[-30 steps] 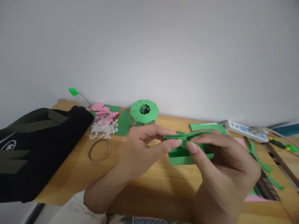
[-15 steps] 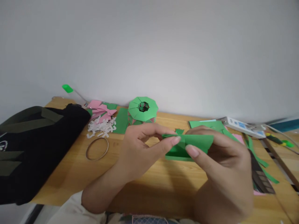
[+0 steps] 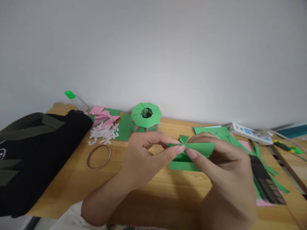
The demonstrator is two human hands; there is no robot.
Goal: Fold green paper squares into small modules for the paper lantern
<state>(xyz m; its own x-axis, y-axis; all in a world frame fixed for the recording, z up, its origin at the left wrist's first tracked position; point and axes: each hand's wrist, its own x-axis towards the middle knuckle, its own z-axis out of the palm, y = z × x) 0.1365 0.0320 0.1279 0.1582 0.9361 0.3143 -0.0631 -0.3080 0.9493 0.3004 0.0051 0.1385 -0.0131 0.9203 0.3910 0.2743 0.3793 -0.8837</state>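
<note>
A piece of green paper (image 3: 201, 149), partly folded, is held above the table between both hands. My left hand (image 3: 150, 159) pinches its left end between thumb and forefinger. My right hand (image 3: 223, 169) grips the right part, its thumb pressing on the near edge close to the left thumb. The remaining right fingers are partly hidden behind the sheet. Beyond the hands stands a ring-shaped green and pink folded-paper model (image 3: 146, 115). A small folded green piece (image 3: 184, 138) lies just behind the held paper.
Left are a black bag (image 3: 48, 159), a round hoop (image 3: 98, 156), white paper scraps (image 3: 104, 133) and pink folded pieces (image 3: 106, 118). Right are green sheets (image 3: 213, 130), a power strip (image 3: 249, 132), a black utility knife (image 3: 266, 180) and a screwdriver (image 3: 283, 144).
My right thumb has slid left along the paper's edge, meeting the left thumb. The upper flap has been pressed flatter. The camera view has shifted slightly.
</note>
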